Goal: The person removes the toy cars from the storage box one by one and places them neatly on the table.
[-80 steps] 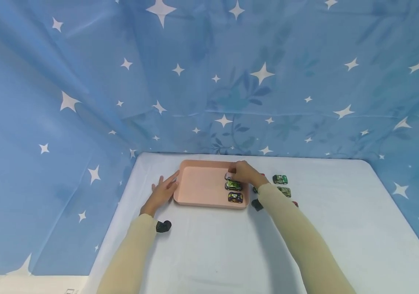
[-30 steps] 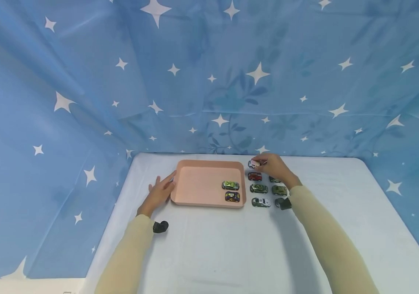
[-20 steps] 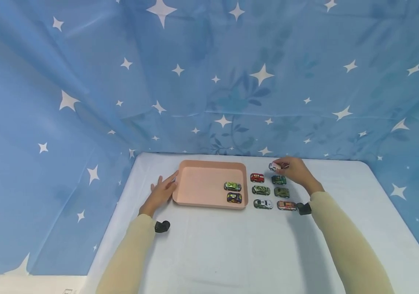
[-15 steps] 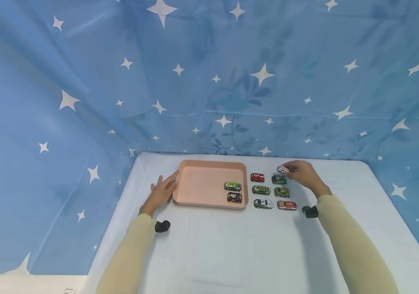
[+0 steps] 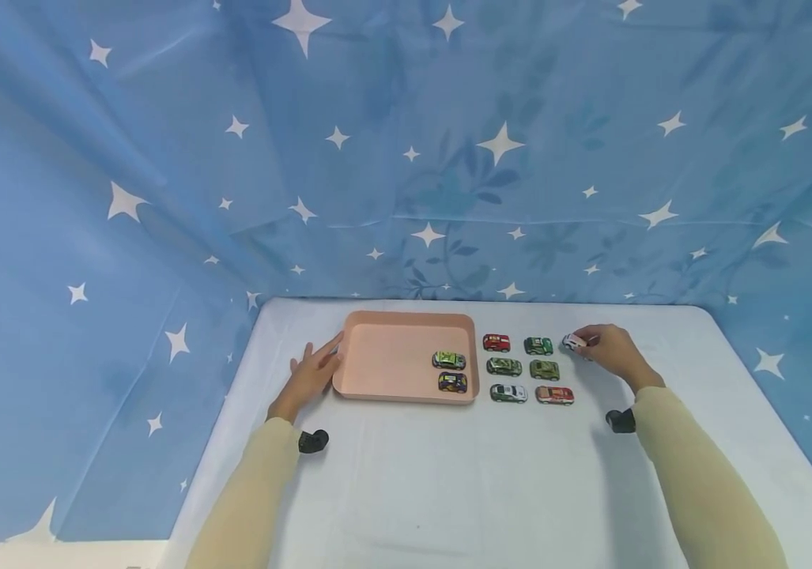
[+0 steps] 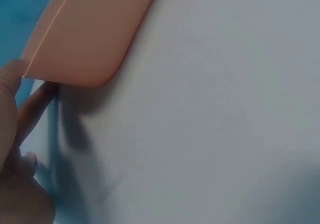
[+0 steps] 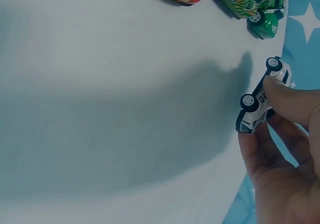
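My right hand (image 5: 617, 350) pinches a small white toy car (image 5: 574, 343) between thumb and fingers, to the right of the other cars. Seen from the right wrist, this toy car (image 7: 262, 97) is tilted, with dark wheels and a thumb across its side. My left hand (image 5: 309, 381) touches the left side of a shallow pink tray (image 5: 409, 318), fingers fairly straight. In the left wrist view, fingertips lie right at the corner of the tray (image 6: 95, 39). Inside the tray, at its right end, are a yellow-green toy car (image 5: 449, 360) and a dark purple-and-yellow one (image 5: 452, 382).
Two columns of toy cars stand right of the tray: red (image 5: 496, 342), camouflage green (image 5: 504, 366) and white-green (image 5: 508, 393), then green (image 5: 538, 345), olive (image 5: 544, 370) and orange-red (image 5: 554, 395). A blue star-patterned curtain (image 5: 377, 174) hangs behind the white table (image 5: 406, 474).
My right hand has lifted the white toy car out of the tray and carried it right, past both columns, then lower toward the table. The left hand has stayed at the tray's left side.
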The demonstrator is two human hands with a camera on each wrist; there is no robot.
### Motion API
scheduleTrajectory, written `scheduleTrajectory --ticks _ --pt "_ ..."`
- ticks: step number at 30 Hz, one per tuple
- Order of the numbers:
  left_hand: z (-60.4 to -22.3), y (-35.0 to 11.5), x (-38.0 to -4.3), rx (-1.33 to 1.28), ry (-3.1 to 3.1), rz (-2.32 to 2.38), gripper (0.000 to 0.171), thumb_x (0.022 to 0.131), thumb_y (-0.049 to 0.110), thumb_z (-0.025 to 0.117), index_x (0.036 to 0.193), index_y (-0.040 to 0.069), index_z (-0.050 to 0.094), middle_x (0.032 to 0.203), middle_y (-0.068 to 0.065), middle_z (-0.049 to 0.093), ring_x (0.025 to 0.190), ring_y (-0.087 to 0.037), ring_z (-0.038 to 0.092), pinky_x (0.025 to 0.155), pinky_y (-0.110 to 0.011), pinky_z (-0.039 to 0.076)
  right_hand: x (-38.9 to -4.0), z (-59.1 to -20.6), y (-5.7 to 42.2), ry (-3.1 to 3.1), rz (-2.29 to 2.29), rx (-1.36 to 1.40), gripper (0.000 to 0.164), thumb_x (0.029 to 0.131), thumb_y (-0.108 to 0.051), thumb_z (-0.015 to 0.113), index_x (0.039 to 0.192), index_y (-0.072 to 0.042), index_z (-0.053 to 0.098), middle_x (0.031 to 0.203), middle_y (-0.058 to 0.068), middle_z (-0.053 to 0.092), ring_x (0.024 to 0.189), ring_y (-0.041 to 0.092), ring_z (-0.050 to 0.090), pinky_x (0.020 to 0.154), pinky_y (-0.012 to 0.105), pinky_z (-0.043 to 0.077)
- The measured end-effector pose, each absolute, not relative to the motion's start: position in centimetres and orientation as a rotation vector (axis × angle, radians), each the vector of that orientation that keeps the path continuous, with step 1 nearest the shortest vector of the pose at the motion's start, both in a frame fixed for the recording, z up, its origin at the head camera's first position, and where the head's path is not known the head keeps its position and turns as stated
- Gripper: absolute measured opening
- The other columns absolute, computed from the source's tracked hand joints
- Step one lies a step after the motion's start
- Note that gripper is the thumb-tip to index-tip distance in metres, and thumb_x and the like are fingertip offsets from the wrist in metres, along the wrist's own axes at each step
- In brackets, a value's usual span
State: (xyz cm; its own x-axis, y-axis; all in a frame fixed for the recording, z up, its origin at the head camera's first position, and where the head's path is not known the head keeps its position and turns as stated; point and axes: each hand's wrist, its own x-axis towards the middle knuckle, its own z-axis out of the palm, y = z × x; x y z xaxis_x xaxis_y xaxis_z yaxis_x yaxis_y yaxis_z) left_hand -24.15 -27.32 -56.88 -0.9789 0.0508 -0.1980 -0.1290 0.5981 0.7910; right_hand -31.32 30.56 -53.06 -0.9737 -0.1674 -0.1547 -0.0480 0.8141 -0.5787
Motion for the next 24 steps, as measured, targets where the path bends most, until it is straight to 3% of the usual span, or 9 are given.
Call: scheduleTrajectory --ticks 4,13,24 --pt "-57.8 -27.6 -24.5 -0.070 2.650 1.323 0.058 0.113 0.053 0.047 0.168 0.039 0.037 0.160 -0.012 0.052 0.163 -0.040 -0.005 0.123 -0.062 -0.022 -31.1 -53.3 30.8 2.779 -0.867 -0.158 0.035 0.098 -0.002 0.073 0.127 0.016 0.067 0.114 0.030 0.069 0.099 0.041 0.065 0.085 0.054 0.057" --pt "-57.6 -27.5 -24.0 -0.073 2.636 1.341 0.059 0.112 0.056 0.048 0.167 0.041 0.038 0.162 -0.012 0.050 0.163 -0.042 -0.005 0.122 -0.067 -0.019 -31.1 -54.1 30.9 2.793 -0.804 -0.232 0.033 0.094 0.006 0.070 0.125 0.017 0.067 0.122 0.037 0.066 0.114 0.055 0.061 0.101 0.070 0.048" --pt "-57.2 -27.4 -24.0 -0.073 2.629 1.329 0.059 0.111 0.057 0.048 0.168 0.044 0.035 0.163 -0.009 0.050 0.163 -0.039 -0.006 0.121 -0.068 -0.020 -31.4 -55.1 31.0 2.842 -0.817 -0.240 0.044 0.084 0.015 0.061 0.128 0.015 0.067 0.137 0.041 0.057 0.135 0.062 0.046 0.114 0.073 0.035"
